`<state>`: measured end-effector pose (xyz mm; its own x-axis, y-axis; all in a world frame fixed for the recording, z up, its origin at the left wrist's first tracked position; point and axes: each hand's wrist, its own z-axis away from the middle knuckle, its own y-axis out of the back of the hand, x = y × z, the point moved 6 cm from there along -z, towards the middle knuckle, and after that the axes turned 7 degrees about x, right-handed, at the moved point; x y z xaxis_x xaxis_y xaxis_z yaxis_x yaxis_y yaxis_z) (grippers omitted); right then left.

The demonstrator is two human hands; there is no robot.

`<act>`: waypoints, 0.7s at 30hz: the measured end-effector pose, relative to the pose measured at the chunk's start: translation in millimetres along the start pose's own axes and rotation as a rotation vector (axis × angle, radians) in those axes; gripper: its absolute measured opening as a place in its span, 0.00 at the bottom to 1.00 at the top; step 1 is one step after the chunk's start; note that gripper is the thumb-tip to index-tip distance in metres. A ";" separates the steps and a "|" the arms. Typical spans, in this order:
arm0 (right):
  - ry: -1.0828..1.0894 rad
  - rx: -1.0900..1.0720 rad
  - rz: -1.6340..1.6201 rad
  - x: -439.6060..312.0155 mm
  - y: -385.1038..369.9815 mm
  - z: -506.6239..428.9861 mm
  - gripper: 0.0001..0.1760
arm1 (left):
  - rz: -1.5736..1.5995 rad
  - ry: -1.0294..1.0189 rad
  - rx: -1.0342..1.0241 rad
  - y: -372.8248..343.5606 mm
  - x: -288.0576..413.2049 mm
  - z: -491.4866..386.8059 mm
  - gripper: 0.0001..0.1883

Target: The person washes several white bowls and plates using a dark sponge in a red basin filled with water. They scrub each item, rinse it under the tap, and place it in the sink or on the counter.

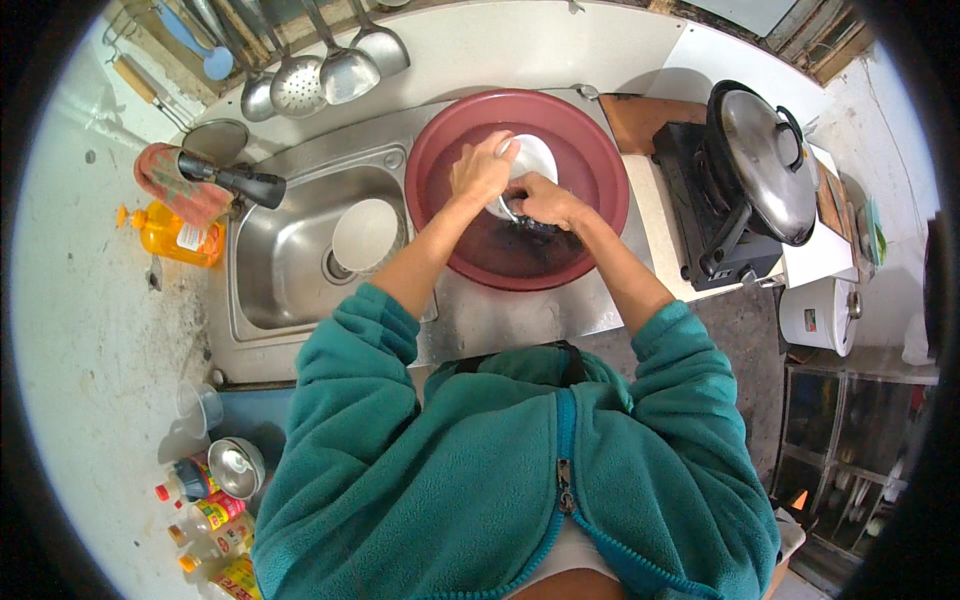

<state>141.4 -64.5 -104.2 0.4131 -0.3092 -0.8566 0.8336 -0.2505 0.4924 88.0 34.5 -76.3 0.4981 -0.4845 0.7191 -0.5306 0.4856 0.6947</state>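
A white bowl (538, 156) is tilted over the water in a large dark-red plastic basin (604, 135). My left hand (484, 169) grips the bowl at its left rim, thumb along the upper edge. At the bowl's near side, my right hand (546, 202) has its fingers curled in at the opening; whether they hold anything is hidden. Something dark and shiny shows just below the right hand, too unclear to name. Left of the basin, another white bowl (366, 235) rests in the stainless steel sink (277, 277), partly over the drain.
A lidded wok (757, 157) sits on a black gas stove (675, 202) to the right. Left are a black faucet (259, 187), a cloth (176, 180) and an orange soap bottle (180, 238). Steel ladles and spatulas (349, 75) hang behind. Several bottles (217, 517) stand lower left.
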 end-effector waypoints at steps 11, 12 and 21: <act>-0.441 0.782 -1.320 25.6 31.6 4.4 0.11 | -0.078 -0.091 -0.044 5.8 29.2 24.6 0.25; -0.416 0.828 -1.342 24.2 33.1 5.3 0.10 | -0.083 -0.096 -0.042 6.4 31.0 27.7 0.24; -0.519 1.131 -1.269 35.2 39.1 13.6 0.15 | -0.318 -0.450 0.137 18.9 59.4 46.9 0.29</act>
<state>183.6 -97.6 -112.9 -0.5564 0.3833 -0.7373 -0.2096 -0.9233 -0.3218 75.4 -19.2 -21.2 0.3225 -0.8683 0.3769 -0.5018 0.1807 0.8459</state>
